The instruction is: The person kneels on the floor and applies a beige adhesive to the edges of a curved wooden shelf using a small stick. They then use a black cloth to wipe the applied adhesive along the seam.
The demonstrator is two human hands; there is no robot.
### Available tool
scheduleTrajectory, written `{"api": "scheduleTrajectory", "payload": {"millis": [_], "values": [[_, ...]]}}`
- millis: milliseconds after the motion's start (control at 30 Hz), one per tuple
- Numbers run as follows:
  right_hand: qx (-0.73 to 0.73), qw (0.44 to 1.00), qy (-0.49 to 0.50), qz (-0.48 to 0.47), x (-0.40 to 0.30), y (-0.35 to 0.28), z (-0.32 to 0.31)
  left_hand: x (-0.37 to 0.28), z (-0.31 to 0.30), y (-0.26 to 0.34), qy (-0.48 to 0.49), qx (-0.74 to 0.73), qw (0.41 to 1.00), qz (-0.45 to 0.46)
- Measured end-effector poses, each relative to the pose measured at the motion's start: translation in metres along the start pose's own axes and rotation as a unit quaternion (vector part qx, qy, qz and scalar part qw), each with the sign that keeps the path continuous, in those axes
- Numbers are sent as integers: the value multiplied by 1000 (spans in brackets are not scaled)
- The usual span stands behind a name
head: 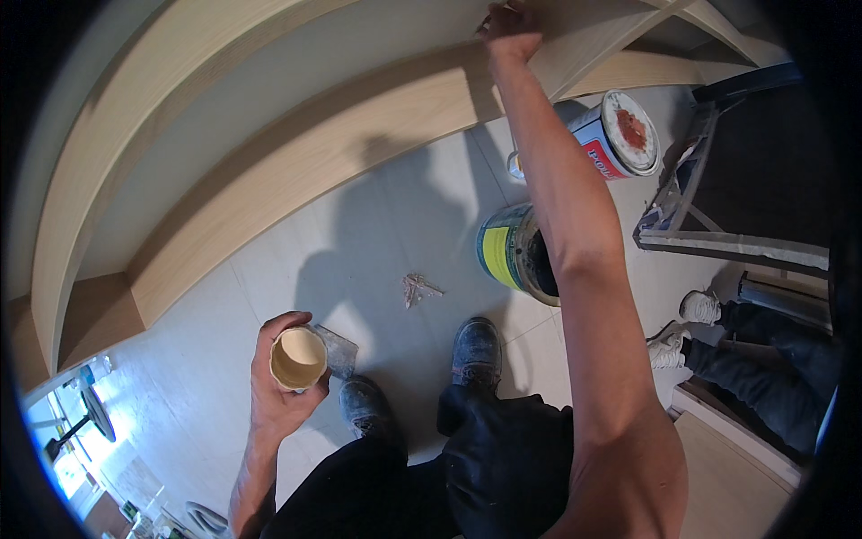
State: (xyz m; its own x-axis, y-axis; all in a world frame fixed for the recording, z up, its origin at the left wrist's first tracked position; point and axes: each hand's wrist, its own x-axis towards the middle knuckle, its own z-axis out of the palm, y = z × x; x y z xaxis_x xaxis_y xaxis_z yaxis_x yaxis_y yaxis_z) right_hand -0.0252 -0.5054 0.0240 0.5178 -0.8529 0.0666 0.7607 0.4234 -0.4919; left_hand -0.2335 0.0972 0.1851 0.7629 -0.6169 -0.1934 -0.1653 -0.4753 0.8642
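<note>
My left hand (286, 404) is wrapped around a cup (298, 358) with a wavy rim and a cream-coloured inside. From beneath the cup juts a flat grey blade (339, 350), like that of a putty knife. Its handle is hidden, so I cannot tell whether the same hand grips it. My right arm stretches far forward, and my right hand (514, 34) is at the upper edge of the view, by the pale panel of a wooden shelf unit (310, 158). Those fingers are bent and partly hidden; whether they hold anything is unclear.
A tin with a stained lid (632, 131) and an open bucket (512, 246) stand right, partly behind my arm. Wood scraps (419, 288) lie on the tiled floor (269, 269). A dark taped-edge panel (761, 168) is farther right, above another person's white shoes (700, 308).
</note>
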Motion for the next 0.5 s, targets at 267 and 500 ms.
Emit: {"api": "scheduleTrajectory", "payload": {"millis": [267,500], "values": [[0,1000,16,25,11,-6,-5,1,-1,0,-6,-5,1000,3],[-346,936,66,-30,-65,11,26,-5,-7,-1,4,13,1000,-7]]}}
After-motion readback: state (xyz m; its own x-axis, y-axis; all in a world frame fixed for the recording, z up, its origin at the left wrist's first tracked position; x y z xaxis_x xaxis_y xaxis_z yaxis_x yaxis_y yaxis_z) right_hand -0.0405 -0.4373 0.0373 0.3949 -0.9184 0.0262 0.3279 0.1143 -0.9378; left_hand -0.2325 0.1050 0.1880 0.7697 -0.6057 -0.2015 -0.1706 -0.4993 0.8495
